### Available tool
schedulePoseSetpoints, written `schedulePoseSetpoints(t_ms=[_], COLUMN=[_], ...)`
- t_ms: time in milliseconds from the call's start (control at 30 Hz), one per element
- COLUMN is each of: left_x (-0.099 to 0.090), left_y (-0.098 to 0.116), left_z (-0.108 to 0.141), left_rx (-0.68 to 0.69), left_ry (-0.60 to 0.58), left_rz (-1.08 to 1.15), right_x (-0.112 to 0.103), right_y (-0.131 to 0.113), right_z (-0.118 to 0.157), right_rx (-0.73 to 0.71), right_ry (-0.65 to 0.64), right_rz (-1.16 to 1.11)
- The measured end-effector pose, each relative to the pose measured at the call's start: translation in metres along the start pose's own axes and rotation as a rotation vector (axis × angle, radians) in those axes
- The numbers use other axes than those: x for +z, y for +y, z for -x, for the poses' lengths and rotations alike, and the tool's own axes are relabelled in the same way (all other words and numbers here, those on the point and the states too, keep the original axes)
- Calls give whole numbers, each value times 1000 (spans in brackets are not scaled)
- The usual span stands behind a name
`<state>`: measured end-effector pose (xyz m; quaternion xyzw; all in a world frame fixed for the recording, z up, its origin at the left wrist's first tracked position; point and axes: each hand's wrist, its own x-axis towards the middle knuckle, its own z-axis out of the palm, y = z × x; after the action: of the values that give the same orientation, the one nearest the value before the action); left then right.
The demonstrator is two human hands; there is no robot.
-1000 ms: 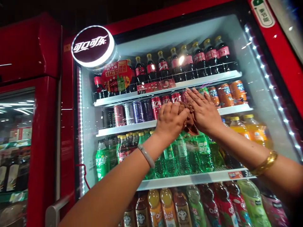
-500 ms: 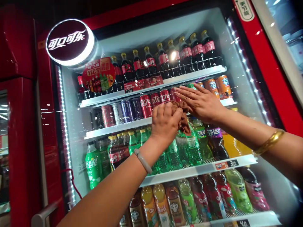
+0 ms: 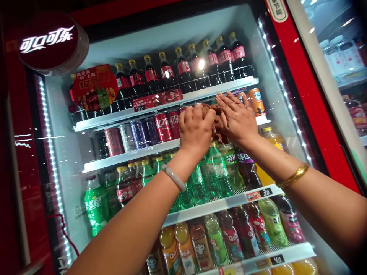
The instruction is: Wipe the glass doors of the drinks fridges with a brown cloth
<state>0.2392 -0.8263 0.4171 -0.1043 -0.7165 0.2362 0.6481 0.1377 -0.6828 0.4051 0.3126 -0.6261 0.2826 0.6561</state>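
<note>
A crumpled brown cloth [image 3: 218, 124] is bunched against the glass door of a lit drinks fridge. My left hand [image 3: 196, 128], with a grey bangle on its wrist, has its fingers curled round the cloth's left side. On the cloth's right edge, my right hand [image 3: 237, 116] lies flat with fingers stretched out, a gold bangle on that arm. Behind the hands, through the glass, stand red cans [image 3: 163, 127] and orange cans [image 3: 256, 101]. Part of the cloth is hidden beneath both hands.
Inside the fridge, white shelves [image 3: 172, 107] carry cola bottles [image 3: 168, 70], green bottles [image 3: 96, 206] and juice bottles [image 3: 185, 248]. A round lit sign [image 3: 47, 44] juts out at upper left. The red door frame [image 3: 304, 61] runs down the right, beside another fridge [image 3: 344, 57].
The view has shifted, so the fridge sits further left and the second fridge shows more. My right hand's fingers point more upward. The left hand still grips the cloth.
</note>
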Motion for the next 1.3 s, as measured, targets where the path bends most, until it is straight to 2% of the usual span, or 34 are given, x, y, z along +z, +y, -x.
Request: schedulePoseSetpoints(t_ms=[100,167,267,367,433,533,667,767,833,933,1033,1100,1200,1300], left_x=[4,3,2,4,8,15,22,24,24,23,24,28,36,43], left_y=[9,5,-8,-12,-3,23,58,65,61,52,56,69,98,116], left_z=[26,28,4,-30,-42,-34,1,15,10,-16,-44,-51,-36,-12], left_rx=[132,204,263,166,59,-14,83,159,211,270,185,90,78,205], left_ry=[4,-1,-54,-35,42,99,51,77,75,19,-8,10,64,84], left_rz=[4,-7,3,43,63,69,59,14,7,40,58,74,80,63], right_x=[1,2,-3,-11,-16,-19,-14,-11,-12,-21,-33,-37,-38,-35], right_y=[4,8,20,36,46,53,56,61,68,85,104,114,120,121], right_z=[-2,-3,-5,-7,-6,0,3,1,-2,-2,3,10,20,26], right_rx=[0,-26,-124,-250,-273,-164,-38,-35,-53,-156,-310,-314,-181,-86], right_ry=[-22,-32,-72,-132,-134,-39,20,15,5,-51,-132,-123,-39,-2], right_rz=[5,19,39,56,62,74,87,70,55,54,83,100,111,116])
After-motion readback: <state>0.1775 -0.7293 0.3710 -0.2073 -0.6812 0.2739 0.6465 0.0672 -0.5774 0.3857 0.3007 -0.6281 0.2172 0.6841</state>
